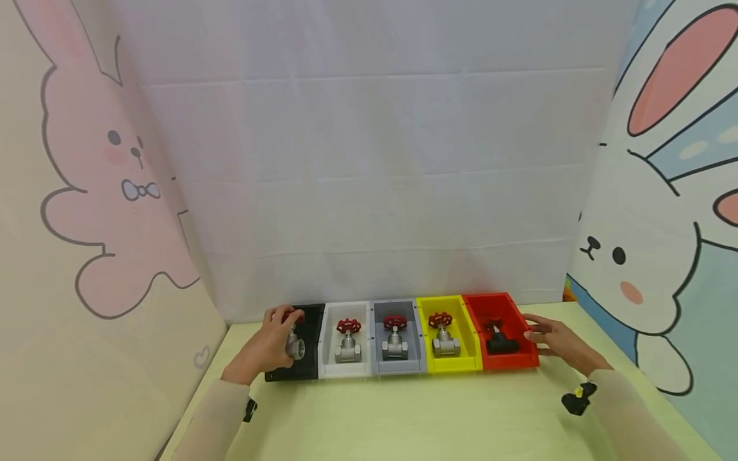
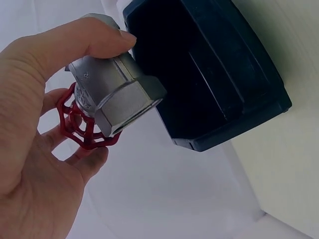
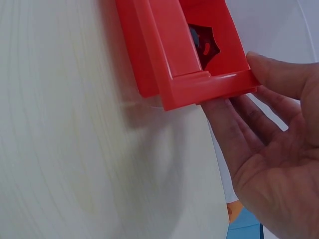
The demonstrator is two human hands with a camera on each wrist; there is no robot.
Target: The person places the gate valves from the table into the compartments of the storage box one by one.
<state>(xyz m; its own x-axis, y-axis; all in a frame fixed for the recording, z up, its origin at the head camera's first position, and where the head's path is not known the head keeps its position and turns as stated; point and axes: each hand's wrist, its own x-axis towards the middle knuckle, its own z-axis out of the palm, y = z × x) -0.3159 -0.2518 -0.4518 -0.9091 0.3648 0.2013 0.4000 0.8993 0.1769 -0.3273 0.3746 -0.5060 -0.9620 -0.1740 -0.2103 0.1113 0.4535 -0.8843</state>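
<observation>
My left hand [image 1: 268, 342] holds a metal gate valve with a red handwheel above the black bin [image 1: 312, 320] at the left end of a row. In the left wrist view the thumb lies along the silver valve body [image 2: 107, 79], and fingers are behind the red handwheel [image 2: 88, 134]. That view shows the black bin tilted beside the valve. At the row's right end, my right hand [image 1: 553, 339] grips the side of the red bin [image 1: 510, 364]. Its thumb is on the rim, with fingers beneath. Inside lies a black valve [image 1: 501, 344] with a dark red handwheel.
Between the end bins stand a white bin [image 1: 344, 370], a grey bin [image 1: 399, 367] and a yellow bin [image 1: 453, 365], joined side by side. Each holds a silver valve with a red handwheel. The pale table [image 1: 392, 416] is bounded by a white curtain [image 1: 380, 192] and rabbit-printed side panels.
</observation>
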